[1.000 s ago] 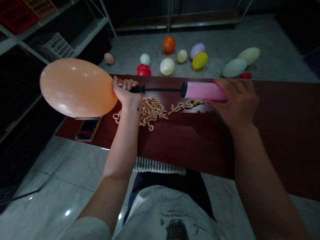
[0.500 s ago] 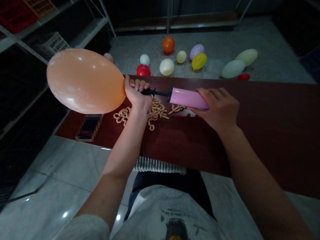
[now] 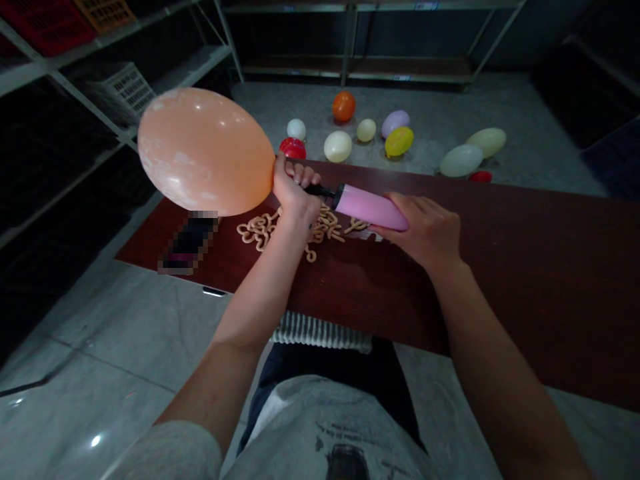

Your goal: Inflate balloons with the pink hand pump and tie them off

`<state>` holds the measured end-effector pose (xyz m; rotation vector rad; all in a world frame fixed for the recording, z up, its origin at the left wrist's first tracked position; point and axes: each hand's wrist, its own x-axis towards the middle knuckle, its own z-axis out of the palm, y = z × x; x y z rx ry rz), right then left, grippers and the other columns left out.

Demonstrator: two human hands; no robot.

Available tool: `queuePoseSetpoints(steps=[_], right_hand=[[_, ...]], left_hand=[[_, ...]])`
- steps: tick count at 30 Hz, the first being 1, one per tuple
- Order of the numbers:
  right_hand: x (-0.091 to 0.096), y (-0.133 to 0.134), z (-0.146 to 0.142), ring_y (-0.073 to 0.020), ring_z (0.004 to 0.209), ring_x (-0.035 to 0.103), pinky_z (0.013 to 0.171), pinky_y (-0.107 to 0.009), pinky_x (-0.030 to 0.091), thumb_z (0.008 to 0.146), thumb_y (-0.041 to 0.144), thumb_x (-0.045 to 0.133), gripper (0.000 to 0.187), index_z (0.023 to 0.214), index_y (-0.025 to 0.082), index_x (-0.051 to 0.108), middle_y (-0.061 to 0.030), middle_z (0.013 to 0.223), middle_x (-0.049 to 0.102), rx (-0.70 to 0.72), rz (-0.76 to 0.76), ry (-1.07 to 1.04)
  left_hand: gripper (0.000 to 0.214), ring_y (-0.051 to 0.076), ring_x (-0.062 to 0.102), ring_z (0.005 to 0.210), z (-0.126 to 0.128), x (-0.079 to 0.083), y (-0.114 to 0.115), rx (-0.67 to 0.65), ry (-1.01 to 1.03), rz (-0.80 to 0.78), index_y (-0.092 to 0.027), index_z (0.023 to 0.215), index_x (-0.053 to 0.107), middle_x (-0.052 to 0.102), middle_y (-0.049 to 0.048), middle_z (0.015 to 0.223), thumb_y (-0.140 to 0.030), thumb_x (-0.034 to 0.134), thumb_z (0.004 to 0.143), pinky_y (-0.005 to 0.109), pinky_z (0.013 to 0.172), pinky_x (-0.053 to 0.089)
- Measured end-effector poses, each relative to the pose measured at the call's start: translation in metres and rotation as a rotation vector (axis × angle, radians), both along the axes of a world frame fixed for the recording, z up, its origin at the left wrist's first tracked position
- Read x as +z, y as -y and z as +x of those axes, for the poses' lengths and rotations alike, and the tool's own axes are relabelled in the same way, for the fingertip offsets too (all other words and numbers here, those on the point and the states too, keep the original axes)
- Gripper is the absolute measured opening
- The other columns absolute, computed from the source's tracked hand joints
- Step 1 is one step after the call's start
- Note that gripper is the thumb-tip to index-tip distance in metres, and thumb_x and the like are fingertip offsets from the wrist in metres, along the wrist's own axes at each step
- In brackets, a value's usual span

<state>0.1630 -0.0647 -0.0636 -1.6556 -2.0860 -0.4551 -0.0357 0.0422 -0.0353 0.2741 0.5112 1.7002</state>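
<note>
A large peach-orange balloon, blown up round, sticks out to the left of my left hand. My left fingers are wrapped round its neck and the black end of a hand-held balloon pump, hiding where they join. My right hand is closed round the pump's pink barrel. Only a short piece of black rod shows between my left fist and the barrel. Beneath my hands, a pile of uninflated tan long balloons lies on the dark red table, partly hidden by my left forearm.
A blurred-out phone-like object lies at the table's left end. Several blown-up balloons, among them an orange one and a yellow one, rest on the floor beyond. Metal shelves stand behind, and more with crates at left.
My right hand has pushed the pink barrel closer to my left hand, so less black rod shows. The view has tilted up slightly, and the peach balloon sits further right in it.
</note>
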Motion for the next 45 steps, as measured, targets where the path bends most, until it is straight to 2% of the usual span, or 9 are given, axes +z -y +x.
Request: queuePoseSetpoints(steps=[8,15,21,26,33,39,45], right_hand=[[0.005,-0.002,0.018,-0.0258,0.098,0.061,0.078,-0.037,0.044,0.086,0.059,0.052,0.055,0.128,0.023,0.058,-0.0089,0.117,0.069,0.008,0.031,0.028],[0.007,-0.003,0.045,-0.0264,0.102,0.059,0.084,-0.039,0.043,0.086,0.058,0.052,0.055,0.129,0.024,0.058,-0.0063,0.121,0.067,-0.036,0.136,0.049],[0.007,-0.004,0.058,-0.0288,0.108,0.058,0.090,-0.043,0.042,0.086,0.056,0.054,0.051,0.126,0.025,0.059,-0.0075,0.122,0.066,-0.105,0.150,0.015],[0.007,-0.002,0.052,-0.0273,0.106,0.056,0.090,-0.040,0.042,0.085,0.057,0.055,0.054,0.127,0.024,0.058,-0.0069,0.122,0.066,-0.073,0.117,-0.051],[0.002,-0.003,0.047,-0.0255,0.096,0.056,0.085,-0.037,0.041,0.086,0.052,0.055,0.050,0.123,0.020,0.061,-0.0103,0.115,0.069,-0.033,0.093,-0.027],[-0.002,-0.001,0.032,-0.0241,0.092,0.060,0.080,-0.035,0.042,0.087,0.055,0.052,0.052,0.121,0.018,0.062,-0.0107,0.108,0.070,0.006,0.020,0.008],[-0.007,0.003,0.008,-0.0249,0.086,0.066,0.071,-0.033,0.043,0.083,0.061,0.055,0.055,0.116,0.018,0.064,-0.0113,0.101,0.072,-0.020,-0.060,-0.025]], left_hand=[[0.049,0.008,0.016,0.032,-0.021,0.001,-0.012,0.055,0.071,-0.008,-0.020,0.052,0.023,0.017,-0.0068,0.040,-0.025,0.040,0.098,0.024,0.037,0.022],[0.050,0.008,0.018,0.032,-0.042,0.008,-0.014,0.104,0.021,-0.028,-0.019,0.051,0.020,0.019,-0.0058,0.038,-0.023,0.039,0.097,0.024,0.038,0.024],[0.049,0.007,0.021,0.031,-0.044,0.016,-0.009,0.132,-0.028,-0.067,-0.018,0.053,0.018,0.020,-0.0055,0.036,-0.022,0.035,0.099,0.022,0.039,0.026],[0.050,0.007,0.023,0.031,-0.043,0.014,-0.009,0.165,-0.085,-0.072,-0.018,0.054,0.018,0.021,-0.0052,0.037,-0.026,0.035,0.100,0.021,0.040,0.029],[0.051,0.007,0.023,0.032,-0.042,0.004,-0.014,0.171,-0.039,-0.005,-0.019,0.053,0.020,0.021,-0.0062,0.040,-0.029,0.039,0.098,0.023,0.040,0.026],[0.049,0.007,0.019,0.033,-0.025,0.003,-0.009,0.141,-0.015,-0.041,-0.019,0.053,0.023,0.019,-0.0071,0.040,-0.025,0.037,0.100,0.024,0.040,0.022],[0.055,0.007,0.018,0.033,-0.001,0.002,0.002,0.052,-0.063,-0.051,-0.019,0.053,0.023,0.018,-0.0078,0.041,-0.040,0.050,0.096,0.025,0.040,0.022]])
